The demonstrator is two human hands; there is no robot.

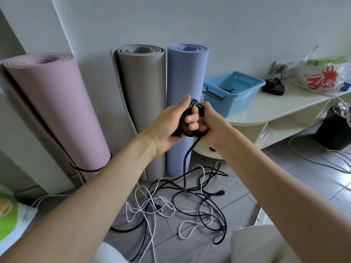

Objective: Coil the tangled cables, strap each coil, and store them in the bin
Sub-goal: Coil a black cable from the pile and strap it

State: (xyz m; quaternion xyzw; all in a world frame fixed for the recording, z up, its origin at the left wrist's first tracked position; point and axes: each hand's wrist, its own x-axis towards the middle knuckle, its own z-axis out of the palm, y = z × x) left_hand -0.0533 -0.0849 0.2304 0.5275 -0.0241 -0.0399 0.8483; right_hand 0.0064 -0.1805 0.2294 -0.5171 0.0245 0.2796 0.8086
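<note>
Black rubber cable coil (pixel 193 109) at frame centre, gripped by left hand (pixel 169 124) and right hand (pixel 207 124), loose tail hanging to tangled black and white cables (pixel 182 202) on floor, blue plastic bin (pixel 232 92) upper right on shelf.

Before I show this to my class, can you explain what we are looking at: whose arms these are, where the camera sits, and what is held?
There is no machine. A person wears one camera on the head, looking down at their own arms. The left hand and right hand both grip a black coil; its loose end hangs to a tangle of black and white cables on the floor. A blue bin stands on a low shelf. Three rolled mats lean on the wall.
</note>
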